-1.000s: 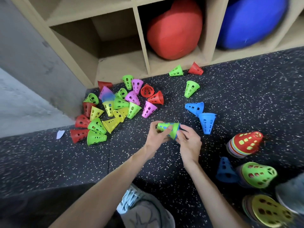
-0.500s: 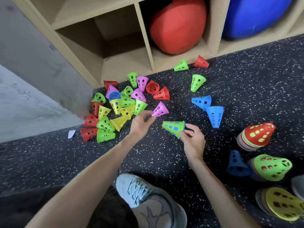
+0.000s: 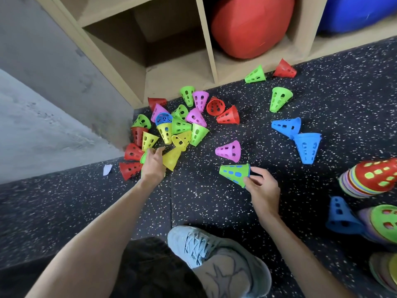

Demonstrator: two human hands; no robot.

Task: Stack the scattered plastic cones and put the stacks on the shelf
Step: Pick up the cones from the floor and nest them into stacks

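My right hand (image 3: 261, 190) pinches the rim of a short stack of cones (image 3: 235, 174), green outside with blue showing through its holes, held on its side just above the floor. My left hand (image 3: 153, 165) reaches into the near edge of the scattered pile (image 3: 178, 125), with its fingers curled over a green cone (image 3: 142, 157) next to a yellow one (image 3: 171, 158). A pink cone (image 3: 228, 151) lies alone between my hands. Two blue cones (image 3: 286, 126) (image 3: 307, 147) lie to the right. The wooden shelf (image 3: 178, 69) stands behind the pile.
Finished stacks lie at the right edge: a red-topped one (image 3: 373, 179), a green-topped one (image 3: 384, 222) and a loose blue cone (image 3: 340, 216). A red ball (image 3: 251, 24) and a blue ball (image 3: 354, 11) fill two shelf cells. My shoe (image 3: 214, 254) is below my hands.
My left hand let go of the green stack, passed the pink cone and reached left into the pile. My right hand kept the stack, nearly in place.
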